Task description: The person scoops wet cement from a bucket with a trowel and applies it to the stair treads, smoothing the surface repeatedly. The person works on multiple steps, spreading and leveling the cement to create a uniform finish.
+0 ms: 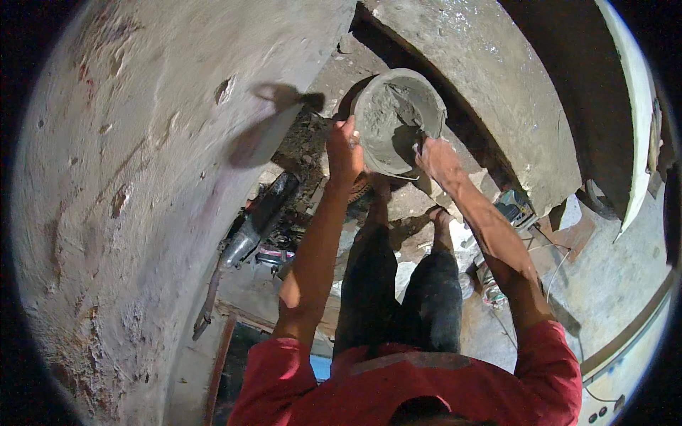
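Observation:
A round bucket [431, 99], coated grey, stands ahead of me with wet grey mortar [387, 113] inside. My left hand [345, 150] is closed on the bucket's left rim, thumb on top. At the near right rim my right hand [439, 160] is closed round the handle of what looks like a trowel [406, 140]. Its dark blade reaches into the mortar, partly in shadow. The handle is mostly hidden by my fingers.
A rough plastered wall [121, 163] rises on my left. A concrete slab [490, 78] runs along the right. Rubble and a dark cylindrical tool [259, 220] lie on the left. A coil of cable [491, 287] lies to the right of my legs.

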`<state>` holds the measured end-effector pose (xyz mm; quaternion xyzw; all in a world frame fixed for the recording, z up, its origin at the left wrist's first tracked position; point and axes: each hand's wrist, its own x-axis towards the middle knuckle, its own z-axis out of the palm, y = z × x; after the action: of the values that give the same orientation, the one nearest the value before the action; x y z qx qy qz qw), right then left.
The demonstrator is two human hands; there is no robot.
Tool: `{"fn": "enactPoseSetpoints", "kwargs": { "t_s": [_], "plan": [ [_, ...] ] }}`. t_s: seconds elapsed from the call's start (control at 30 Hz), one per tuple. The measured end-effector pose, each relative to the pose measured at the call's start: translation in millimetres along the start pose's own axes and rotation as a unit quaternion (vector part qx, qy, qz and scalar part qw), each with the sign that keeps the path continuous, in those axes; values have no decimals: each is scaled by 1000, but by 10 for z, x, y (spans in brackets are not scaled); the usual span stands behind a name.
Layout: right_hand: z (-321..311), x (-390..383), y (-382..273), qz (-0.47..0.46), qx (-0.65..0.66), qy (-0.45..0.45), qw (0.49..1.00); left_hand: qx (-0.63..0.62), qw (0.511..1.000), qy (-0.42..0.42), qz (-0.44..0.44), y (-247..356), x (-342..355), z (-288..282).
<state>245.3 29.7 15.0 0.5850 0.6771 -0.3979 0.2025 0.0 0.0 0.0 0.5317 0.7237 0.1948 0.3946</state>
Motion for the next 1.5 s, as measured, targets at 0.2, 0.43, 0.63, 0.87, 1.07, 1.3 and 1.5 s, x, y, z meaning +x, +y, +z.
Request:
{"fn": "enactPoseSetpoints", "kwargs": {
  "t_s": [0.2,0.43,0.63,0.87,1.07,1.3,1.5],
  "plan": [
    [18,-223,-419,27,84,-21,996,-13,995,85,59,4,-94,194],
    [243,-197,-459,89,271,-115,951,-5,993,89,72,-293,-181,26],
    [141,-869,-91,90,513,-102,848,-55,997,31,-40,-200,-72,31],
    [-500,-1664,192,13,289,275,917,47,998,33,-24,-23,-62,-19],
    [-1022,-1145,570,125,219,386,888,65,992,90,55,34,-119,134],
    [-1129,-1136,657,132,198,405,883,54,980,125,143,-77,-48,245],
    [-1175,-1186,610,175,214,408,870,64,977,125,160,-90,-38,291]
  ]
}}
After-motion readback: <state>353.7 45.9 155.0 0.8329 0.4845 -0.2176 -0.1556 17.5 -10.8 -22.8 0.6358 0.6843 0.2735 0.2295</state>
